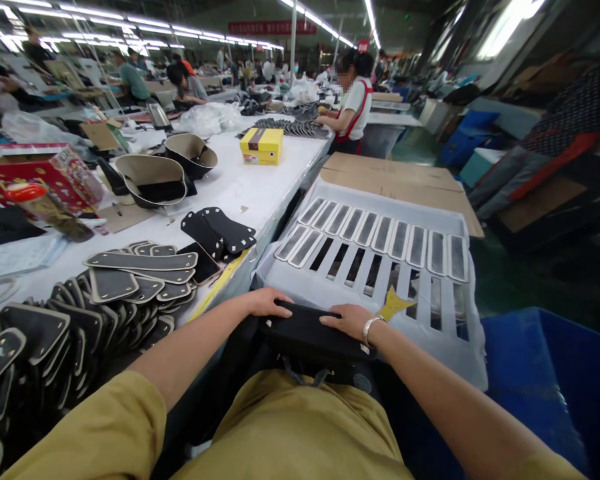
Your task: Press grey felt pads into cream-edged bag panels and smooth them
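Observation:
My left hand (269,304) and my right hand (353,321) grip a black padded panel (307,328) between them, just above my lap. Thumbs lie on its top face, while the other fingers are partly hidden. Small whitish tabs show near the panel's corners. Two or so similar black panels with white tabs (220,230) lie on the white table to the left. Right of my hands, a pale slotted tray (275,270) carries rows of grey, light-edged strips (380,233). A yellow star-shaped piece (395,303) rests on it beside my right wrist.
Piles of dark panels with beige edging (115,287) cover the table's near left. Beyond them stand two curved bag bodies (153,180), a yellow box (261,147) and a red-lidded bottle (50,210). A blue bin (540,373) sits right; a co-worker (353,103) is farther ahead.

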The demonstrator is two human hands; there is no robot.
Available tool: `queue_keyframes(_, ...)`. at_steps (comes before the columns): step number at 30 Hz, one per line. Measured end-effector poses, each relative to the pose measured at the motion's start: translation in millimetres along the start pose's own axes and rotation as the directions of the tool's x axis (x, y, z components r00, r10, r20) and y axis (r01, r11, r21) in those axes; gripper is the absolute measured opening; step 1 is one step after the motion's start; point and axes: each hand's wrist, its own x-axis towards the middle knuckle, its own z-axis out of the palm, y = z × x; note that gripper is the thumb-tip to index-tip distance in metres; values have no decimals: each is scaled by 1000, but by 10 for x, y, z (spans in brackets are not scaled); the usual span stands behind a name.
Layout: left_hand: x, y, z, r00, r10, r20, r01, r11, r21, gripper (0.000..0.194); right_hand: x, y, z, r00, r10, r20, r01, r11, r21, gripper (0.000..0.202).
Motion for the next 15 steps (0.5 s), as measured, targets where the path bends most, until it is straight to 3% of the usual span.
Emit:
queue_keyframes(5, -214, -202, -53, 997, 17, -71, -29, 985, -172, 56, -325, 313, 9, 998, 19, -61, -15, 998, 65, 52)
queue_keyframes(10, -289, -391, -50, 997, 39, -61, -58, 937, -344, 58, -530, 641, 170, 998, 11, -68, 8, 961, 277, 63)
queue_keyframes(15, -254, -440, 60, 985, 13, -171, -87, 898, -432, 55, -518, 666, 248, 986, 55, -158, 17, 907, 420, 58)
